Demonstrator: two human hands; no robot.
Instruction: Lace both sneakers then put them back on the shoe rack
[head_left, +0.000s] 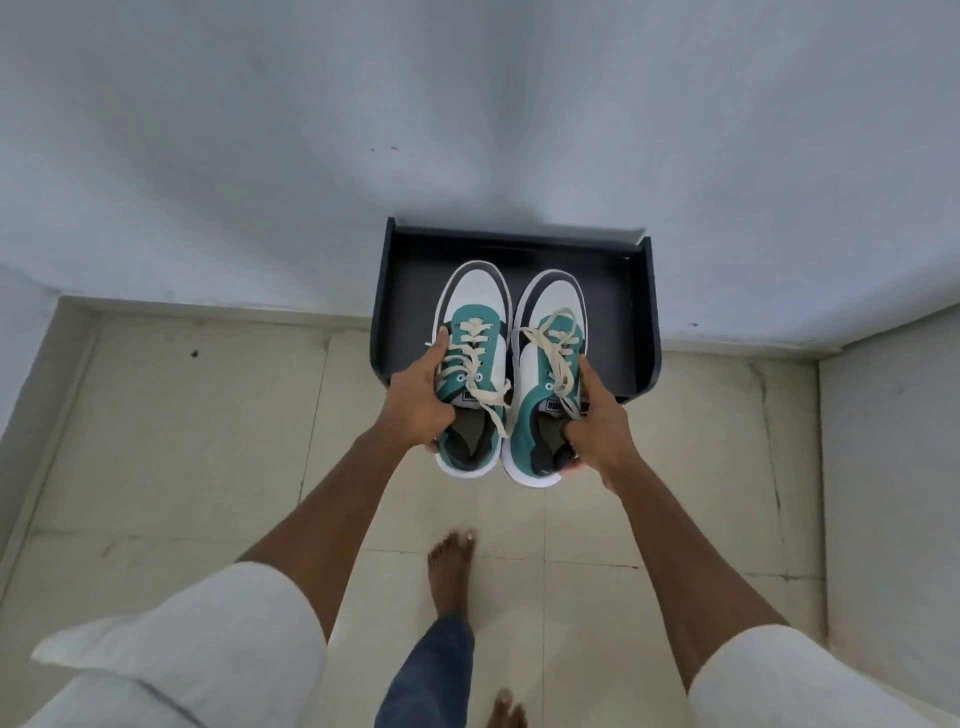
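I see the left hand (418, 402) gripping the left sneaker (474, 364) at its collar, thumb along the outer side. The right hand (597, 421) grips the right sneaker (545, 374) likewise, fingers curled into the opening. Both laced, cream laces loose on top, side by side, toes over the dark shoe rack (647, 312) against the wall. Bare foot (451, 564) on the tiled floor (208, 441) below.
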